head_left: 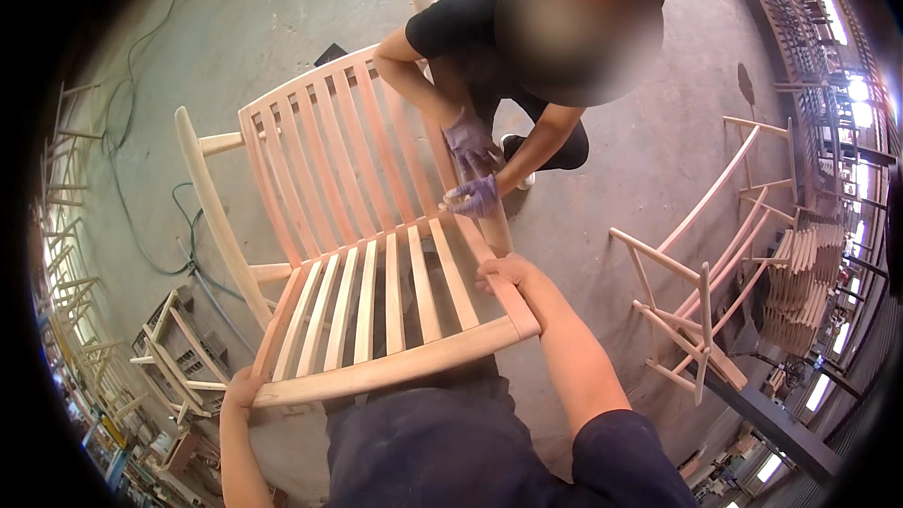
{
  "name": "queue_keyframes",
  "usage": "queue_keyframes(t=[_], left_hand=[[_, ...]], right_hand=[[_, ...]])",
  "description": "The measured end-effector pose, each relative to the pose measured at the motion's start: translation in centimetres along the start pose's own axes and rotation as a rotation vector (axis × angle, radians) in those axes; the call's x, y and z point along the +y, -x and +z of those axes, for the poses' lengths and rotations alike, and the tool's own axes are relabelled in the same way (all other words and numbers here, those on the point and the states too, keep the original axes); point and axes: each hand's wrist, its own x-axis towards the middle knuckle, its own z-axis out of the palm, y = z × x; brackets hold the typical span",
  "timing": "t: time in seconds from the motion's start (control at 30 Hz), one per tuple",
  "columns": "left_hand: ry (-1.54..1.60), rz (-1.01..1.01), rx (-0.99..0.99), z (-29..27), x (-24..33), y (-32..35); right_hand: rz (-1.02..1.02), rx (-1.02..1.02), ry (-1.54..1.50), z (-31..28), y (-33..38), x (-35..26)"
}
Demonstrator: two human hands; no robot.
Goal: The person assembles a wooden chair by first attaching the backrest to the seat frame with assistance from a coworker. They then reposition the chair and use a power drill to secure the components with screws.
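A wooden slatted armchair frame (376, 372) stands right in front of me, with pale seat slats and a reddish slatted back (324, 146). At the front left corner of the seat frame, my left hand (243, 389) is closed round the wood. My right hand (511, 273) grips the right side rail (515, 306) of the seat, its fingers wrapped over the edge. Across from me, a person in a black shirt bends over the chair's right side. That person's gloved hands (472, 196) are at the joint where back and seat meet; what they hold is unclear.
A curved wooden arm (224, 216) runs along the chair's left side. Unfinished wooden frames (701, 268) stand on the floor to the right, near stacked wooden parts (804, 282). More frames (179, 357) lie at the lower left. Hoses (193, 263) trail across the concrete floor.
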Motion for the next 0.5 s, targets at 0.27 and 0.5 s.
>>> queue_keyframes(t=[0.27, 0.5], left_hand=[[-0.041, 0.107, 0.049, 1.0, 0.4, 1.1], [-0.046, 0.109, 0.063, 1.4, -0.2, 1.0]], right_hand=[[-0.065, -0.017, 0.096, -0.2, -0.2, 0.3], [-0.003, 0.015, 0.053, 0.4, 0.9, -0.8]])
